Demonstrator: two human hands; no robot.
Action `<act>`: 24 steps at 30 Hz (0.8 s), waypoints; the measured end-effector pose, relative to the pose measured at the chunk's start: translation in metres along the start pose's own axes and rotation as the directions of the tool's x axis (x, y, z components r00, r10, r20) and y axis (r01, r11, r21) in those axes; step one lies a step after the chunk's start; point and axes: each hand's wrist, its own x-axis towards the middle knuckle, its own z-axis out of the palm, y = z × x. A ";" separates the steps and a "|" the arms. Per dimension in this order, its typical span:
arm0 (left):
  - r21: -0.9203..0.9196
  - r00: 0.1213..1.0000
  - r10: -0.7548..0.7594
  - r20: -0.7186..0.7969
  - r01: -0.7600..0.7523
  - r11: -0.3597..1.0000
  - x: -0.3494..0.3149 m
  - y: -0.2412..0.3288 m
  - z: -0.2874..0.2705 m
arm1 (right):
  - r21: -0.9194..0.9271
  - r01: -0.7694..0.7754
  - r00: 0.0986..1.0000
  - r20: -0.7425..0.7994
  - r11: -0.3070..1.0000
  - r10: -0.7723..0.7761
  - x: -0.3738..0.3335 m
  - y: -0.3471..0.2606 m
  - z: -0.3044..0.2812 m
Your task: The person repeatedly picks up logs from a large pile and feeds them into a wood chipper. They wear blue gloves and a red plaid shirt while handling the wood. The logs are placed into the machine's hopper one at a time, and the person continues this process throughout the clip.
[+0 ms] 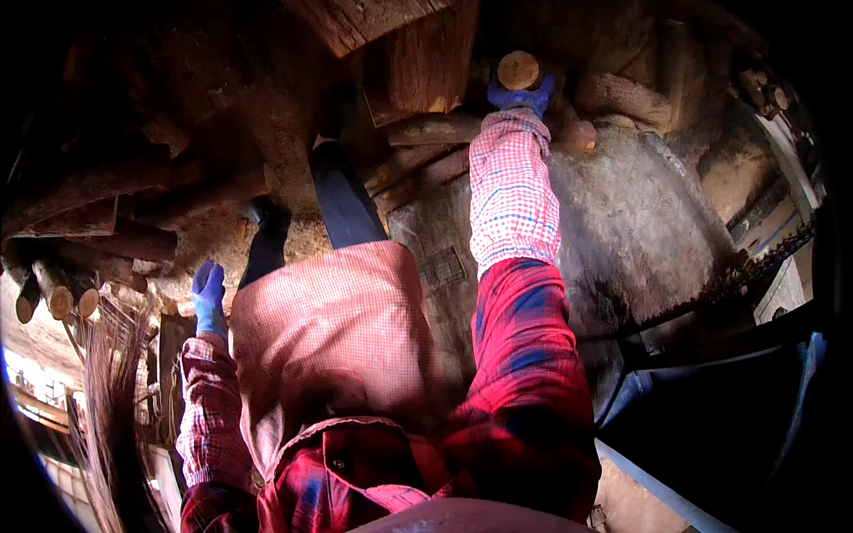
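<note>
My right arm reaches far ahead, and my right hand [524, 96], in a blue-purple glove, is closed around a short round log [518, 70] whose pale cut end faces up. Part of the grip is hidden behind the log and in shadow. My left hand [209, 289], gloved in the same blue, hangs at my left side with its fingers stretched out and nothing visible in it. A pink checked apron [333, 320] covers my lap, and checked sleeve covers reach to both wrists.
Split wood blocks [418, 67] stand ahead. Logs [107, 191] lie piled at the left, above a bundle of thin twigs [111, 409]. A smaller log [576, 136] lies beside my right wrist on the grey floor [631, 222]. A dark container [711, 426] stands at the right.
</note>
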 end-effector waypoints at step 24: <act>-0.680 0.322 0.730 0.603 -0.271 0.681 -0.283 0.181 0.041 | 0.215 -0.801 0.469 0.806 0.559 0.361 -0.688 -0.005 -0.042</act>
